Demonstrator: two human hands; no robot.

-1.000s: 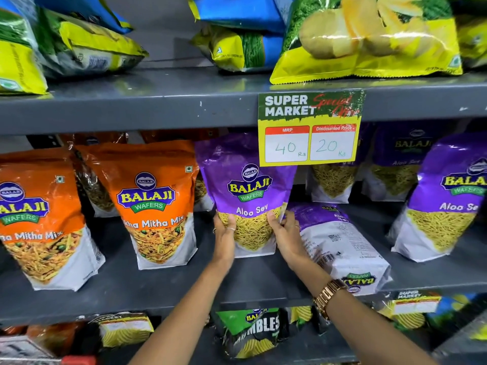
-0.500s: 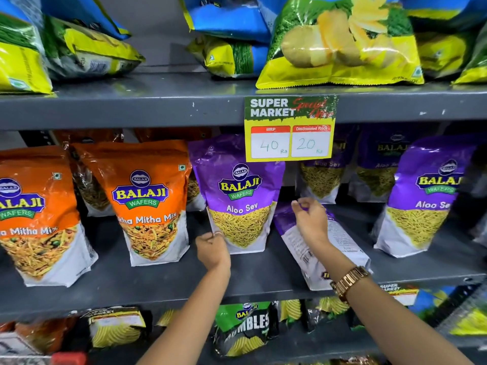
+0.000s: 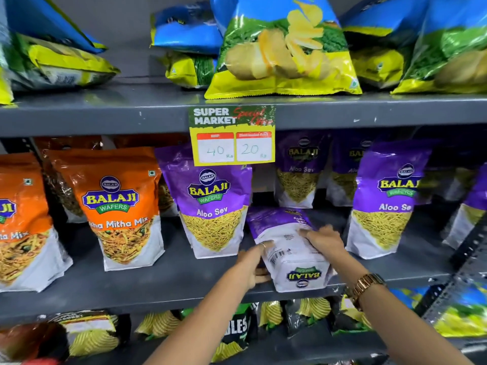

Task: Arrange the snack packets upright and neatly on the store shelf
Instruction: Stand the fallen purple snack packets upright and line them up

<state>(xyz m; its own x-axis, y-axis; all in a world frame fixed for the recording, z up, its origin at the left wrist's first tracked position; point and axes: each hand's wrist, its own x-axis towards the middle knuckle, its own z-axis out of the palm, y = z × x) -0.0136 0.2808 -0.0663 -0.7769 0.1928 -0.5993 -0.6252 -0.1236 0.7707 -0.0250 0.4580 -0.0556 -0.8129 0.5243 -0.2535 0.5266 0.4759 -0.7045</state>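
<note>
A purple Aloo Sev packet (image 3: pixel 286 234) lies flat on its face on the grey middle shelf (image 3: pixel 163 280), its top end pointing toward me at the front edge. My left hand (image 3: pixel 250 264) grips its left side and my right hand (image 3: pixel 324 239) rests on its upper right side. Just left of it an upright Aloo Sev packet (image 3: pixel 210 206) stands alone. Another upright purple packet (image 3: pixel 384 201) stands to the right. Two orange Mitha Mix packets (image 3: pixel 118 206) stand upright further left.
A yellow price tag (image 3: pixel 233 135) hangs from the upper shelf edge above the packets. More purple packets (image 3: pixel 300 169) stand at the back. Chip bags (image 3: pixel 282 48) fill the top shelf, and dark chip bags (image 3: pixel 237 330) the bottom one. A perforated upright (image 3: pixel 463 264) rises at right.
Both hands left the upright Aloo Sev packet and moved right onto the fallen one. The left hand now holds its left side; the right hand slid down along it.
</note>
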